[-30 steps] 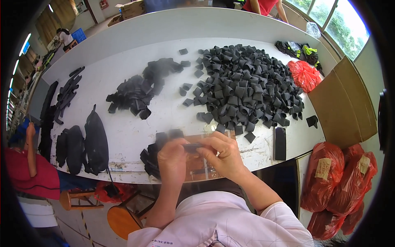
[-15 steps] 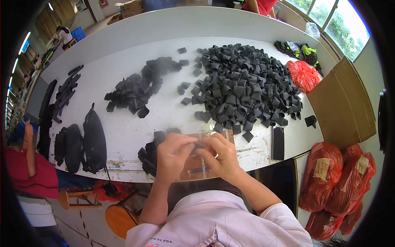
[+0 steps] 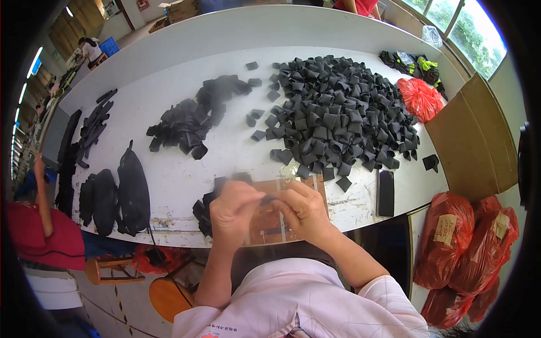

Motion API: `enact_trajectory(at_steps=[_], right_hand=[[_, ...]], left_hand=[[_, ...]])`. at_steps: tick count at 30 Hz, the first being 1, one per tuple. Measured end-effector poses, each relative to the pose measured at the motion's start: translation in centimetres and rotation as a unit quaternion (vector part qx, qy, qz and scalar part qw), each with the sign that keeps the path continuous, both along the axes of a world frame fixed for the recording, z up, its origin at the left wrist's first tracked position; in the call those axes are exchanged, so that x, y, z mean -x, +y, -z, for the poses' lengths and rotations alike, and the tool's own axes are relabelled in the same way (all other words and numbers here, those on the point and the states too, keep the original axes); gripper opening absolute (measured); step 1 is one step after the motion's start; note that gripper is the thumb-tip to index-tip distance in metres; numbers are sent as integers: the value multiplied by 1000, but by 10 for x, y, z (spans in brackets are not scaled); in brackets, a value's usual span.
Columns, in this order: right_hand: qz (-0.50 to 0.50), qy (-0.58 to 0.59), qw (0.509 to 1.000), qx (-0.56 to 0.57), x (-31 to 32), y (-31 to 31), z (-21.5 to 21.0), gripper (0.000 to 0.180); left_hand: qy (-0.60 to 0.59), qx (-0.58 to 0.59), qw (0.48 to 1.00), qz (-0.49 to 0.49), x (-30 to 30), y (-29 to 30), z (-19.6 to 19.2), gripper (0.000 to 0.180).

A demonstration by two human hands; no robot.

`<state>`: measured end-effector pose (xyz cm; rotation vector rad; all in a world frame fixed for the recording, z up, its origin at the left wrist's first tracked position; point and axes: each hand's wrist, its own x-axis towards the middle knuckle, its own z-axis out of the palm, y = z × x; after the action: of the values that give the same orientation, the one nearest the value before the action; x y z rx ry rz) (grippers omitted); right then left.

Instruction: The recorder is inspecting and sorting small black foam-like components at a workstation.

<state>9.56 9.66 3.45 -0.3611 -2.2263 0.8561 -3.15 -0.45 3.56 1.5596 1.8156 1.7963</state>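
My left hand (image 3: 232, 209) and my right hand (image 3: 303, 208) meet over a brown board (image 3: 264, 228) at the table's near edge. Between their fingertips they pinch a small black fabric piece (image 3: 269, 199), mostly covered by the fingers. Beside and partly behind my left hand lies a small pile of black fabric pieces (image 3: 203, 217). Beyond my hands, right of the middle, spreads a large heap of folded black fabric loops (image 3: 338, 112). Another, flatter pile of black pieces (image 3: 183, 127) sits left of it.
A black phone (image 3: 385, 193) lies near the right front edge. Around it are a red plastic bag (image 3: 420, 99), a cardboard sheet (image 3: 476, 135) and full red bags (image 3: 445, 242) below. Black bundles (image 3: 133, 191) lie at left, near a co-worker in red (image 3: 45, 236).
My hands stay together over the board, the left one slightly lower and turned a little. The view has shifted slightly, and the heaps look unchanged.
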Motion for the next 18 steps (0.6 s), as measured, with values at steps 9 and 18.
enact_trajectory(at_steps=[9,18], right_hand=[[-3,21,1000,13,-3,4,6,10],[-7,22,1000,-9,0,1,7,12]], left_hand=[[-34,80,996,34,-5,8,-6,17],[-111,78,987,82,2,6,-5,15]])
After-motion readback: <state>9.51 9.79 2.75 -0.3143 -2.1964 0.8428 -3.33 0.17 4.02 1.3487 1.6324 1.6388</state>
